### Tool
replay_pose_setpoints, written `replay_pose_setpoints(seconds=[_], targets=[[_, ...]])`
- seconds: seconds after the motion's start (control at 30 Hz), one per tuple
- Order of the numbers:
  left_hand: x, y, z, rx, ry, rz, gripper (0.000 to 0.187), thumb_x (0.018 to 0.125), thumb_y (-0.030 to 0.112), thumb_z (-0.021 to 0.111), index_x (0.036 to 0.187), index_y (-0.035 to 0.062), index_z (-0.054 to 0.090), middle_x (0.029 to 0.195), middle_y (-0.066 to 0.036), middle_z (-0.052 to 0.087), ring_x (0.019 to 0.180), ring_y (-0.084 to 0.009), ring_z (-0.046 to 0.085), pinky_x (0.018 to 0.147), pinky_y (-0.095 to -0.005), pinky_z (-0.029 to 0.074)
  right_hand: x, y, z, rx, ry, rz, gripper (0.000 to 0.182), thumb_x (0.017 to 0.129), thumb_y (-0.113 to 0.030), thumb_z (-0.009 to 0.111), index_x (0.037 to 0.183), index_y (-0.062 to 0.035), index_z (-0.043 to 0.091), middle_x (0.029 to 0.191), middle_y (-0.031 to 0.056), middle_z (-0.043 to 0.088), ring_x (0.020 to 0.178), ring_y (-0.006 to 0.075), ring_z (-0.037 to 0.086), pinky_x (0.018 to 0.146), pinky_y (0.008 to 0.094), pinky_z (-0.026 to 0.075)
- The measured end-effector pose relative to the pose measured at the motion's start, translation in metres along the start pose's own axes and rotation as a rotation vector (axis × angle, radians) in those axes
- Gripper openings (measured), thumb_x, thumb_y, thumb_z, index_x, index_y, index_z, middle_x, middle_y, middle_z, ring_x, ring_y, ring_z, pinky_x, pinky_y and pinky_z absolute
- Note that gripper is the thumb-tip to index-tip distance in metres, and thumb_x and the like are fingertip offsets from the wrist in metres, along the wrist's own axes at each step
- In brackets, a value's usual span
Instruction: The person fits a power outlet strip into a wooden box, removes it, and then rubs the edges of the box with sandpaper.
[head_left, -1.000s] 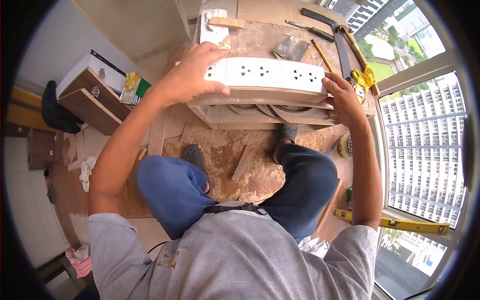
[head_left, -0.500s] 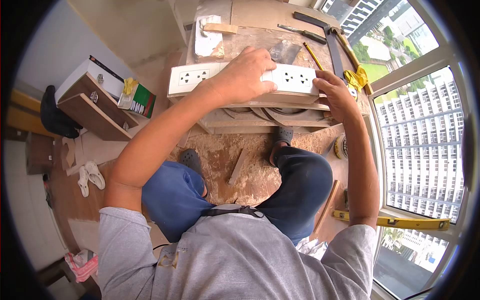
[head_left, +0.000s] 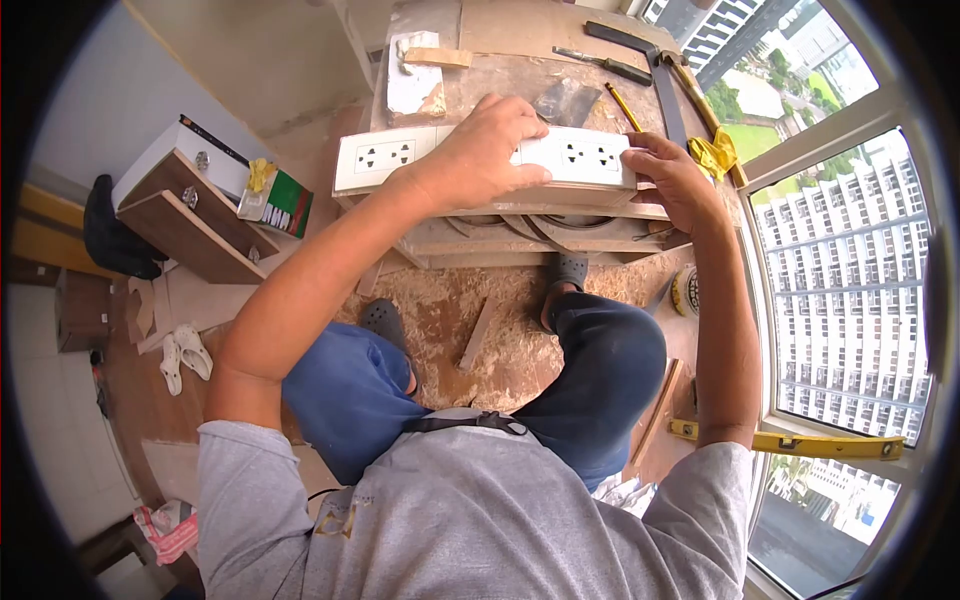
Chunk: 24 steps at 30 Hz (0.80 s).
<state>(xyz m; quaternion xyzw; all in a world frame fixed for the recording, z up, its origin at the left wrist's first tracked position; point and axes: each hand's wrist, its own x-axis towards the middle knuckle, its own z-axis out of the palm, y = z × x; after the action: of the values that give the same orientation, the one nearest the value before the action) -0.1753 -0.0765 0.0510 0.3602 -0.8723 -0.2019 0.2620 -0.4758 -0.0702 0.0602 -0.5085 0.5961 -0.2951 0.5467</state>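
Pressing unlabelled white socket strip [head_left: 400,155], both hands.

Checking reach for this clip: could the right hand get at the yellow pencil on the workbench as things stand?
Probably yes. The right hand rests on the right end of the white socket strip, and the yellow pencil lies just beyond it on the workbench, with nothing lying between them.
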Motion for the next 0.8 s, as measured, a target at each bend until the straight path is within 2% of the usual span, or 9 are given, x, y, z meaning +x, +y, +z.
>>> replay_pose_setpoints(seconds=[0.07, 0.13, 0.17, 0.27, 0.37, 0.4, 0.47, 0.5, 0.8], targets=[[-0.002, 0.000, -0.004, -0.009, 0.000, -0.025, 0.052, 0.089, 0.030, 0.079, 0.129, -0.0019, 0.067, 0.131, -0.013, 0.058, 0.128, -0.0294, 0.051, 0.112, -0.0390, 0.043, 0.001, 0.003, 0.001, -0.016, 0.016, -0.037, 0.058, 0.096, -0.032, 0.069, 0.142, 0.0011, 0.055, 0.125, 0.0130, 0.066, 0.109, 0.0209, 0.063, 0.086, 0.0337, 0.055], [-0.008, -0.005, -0.023, 0.033, 0.250, 0.096, 0.052, 0.093, 0.033, 0.078, 0.133, 0.0028, 0.066, 0.133, -0.014, 0.059, 0.126, -0.0282, 0.054, 0.110, -0.0372, 0.045, 0.002, 0.003, 0.001, -0.053, 0.035, -0.036, 0.057, 0.097, -0.034, 0.069, 0.142, -0.0016, 0.057, 0.125, 0.0115, 0.065, 0.107, 0.0206, 0.063, 0.085, 0.0346, 0.055], [-0.014, -0.013, -0.042, -0.044, 0.291, -0.046, 0.052, 0.096, 0.037, 0.075, 0.138, 0.0075, 0.064, 0.135, -0.014, 0.059, 0.126, -0.0284, 0.056, 0.111, -0.0378, 0.044, 0.002, 0.004, 0.001, -0.024, 0.012, -0.021, 0.057, 0.098, -0.035, 0.068, 0.142, -0.0018, 0.057, 0.126, 0.0113, 0.065, 0.107, 0.0205, 0.064, 0.083, 0.0345, 0.056], [-0.058, -0.024, -0.096, -0.442, 0.447, -0.552, 0.071, 0.092, 0.042, 0.078, 0.146, 0.0019, 0.054, 0.135, -0.018, 0.058, 0.127, -0.0322, 0.055, 0.113, -0.0432, 0.040, 0.001, -0.001, 0.002, 0.019, -0.023, 0.018, 0.057, 0.100, -0.039, 0.066, 0.143, -0.0025, 0.056, 0.127, 0.0104, 0.064, 0.104, 0.0203, 0.065, 0.080, 0.0345, 0.056], [-0.112, -0.054, -0.110, -0.476, 0.578, -0.796, 0.091, 0.084, 0.047, 0.082, 0.149, -0.0060, 0.046, 0.148, -0.033, 0.044, 0.138, -0.0373, 0.046, 0.116, -0.0480, 0.037, 0.000, -0.010, 0.007, -0.007, -0.023, 0.034, 0.060, 0.098, -0.039, 0.069, 0.144, -0.0033, 0.055, 0.125, 0.0103, 0.064, 0.101, 0.0198, 0.065, 0.077, 0.0343, 0.057], [-0.126, -0.064, -0.114, -0.474, 0.584, -0.802, 0.091, 0.084, 0.047, 0.082, 0.149, -0.0060, 0.046, 0.148, -0.033, 0.044, 0.138, -0.0373, 0.046, 0.116, -0.0480, 0.037, 0.002, -0.010, 0.006, -0.041, -0.036, 0.051, 0.061, 0.097, -0.039, 0.070, 0.145, -0.0036, 0.055, 0.125, 0.0107, 0.064, 0.101, 0.0198, 0.065, 0.076, 0.0342, 0.057], [-0.143, -0.082, -0.118, -0.862, 0.201, -1.030, 0.098, 0.082, 0.049, 0.083, 0.152, -0.0051, 0.041, 0.155, -0.034, 0.034, 0.144, -0.0394, 0.038, 0.119, -0.0544, 0.032, 0.012, -0.008, 0.001, -0.073, -0.084, 0.075, 0.064, 0.094, -0.037, 0.072, 0.145, -0.0035, 0.053, 0.123, 0.0115, 0.065, 0.101, 0.0201, 0.066, 0.074, 0.0338, 0.058], [-0.142, -0.080, -0.115, -0.910, 0.180, -1.093, 0.067, 0.090, 0.047, 0.077, 0.139, 0.0058, 0.057, 0.135, -0.018, 0.058, 0.125, -0.0290, 0.055, 0.107, -0.0502, 0.041, 0.016, -0.008, 0.000, -0.083, -0.081, 0.087, 0.065, 0.094, -0.036, 0.073, 0.145, -0.0032, 0.053, 0.122, 0.0115, 0.065, 0.101, 0.0201, 0.066, 0.074, 0.0338, 0.058], [-0.130, -0.089, -0.108, -1.039, 0.000, -1.031, 0.051, 0.094, 0.031, 0.077, 0.134, 0.0030, 0.061, 0.124, -0.010, 0.067, 0.111, -0.0234, 0.063, 0.098, -0.0445, 0.051, 0.010, -0.015, 0.001, -0.088, -0.082, 0.152, 0.066, 0.093, -0.034, 0.075, 0.146, -0.0027, 0.050, 0.122, 0.0106, 0.065, 0.104, 0.0200, 0.065, 0.077, 0.0366, 0.057]])
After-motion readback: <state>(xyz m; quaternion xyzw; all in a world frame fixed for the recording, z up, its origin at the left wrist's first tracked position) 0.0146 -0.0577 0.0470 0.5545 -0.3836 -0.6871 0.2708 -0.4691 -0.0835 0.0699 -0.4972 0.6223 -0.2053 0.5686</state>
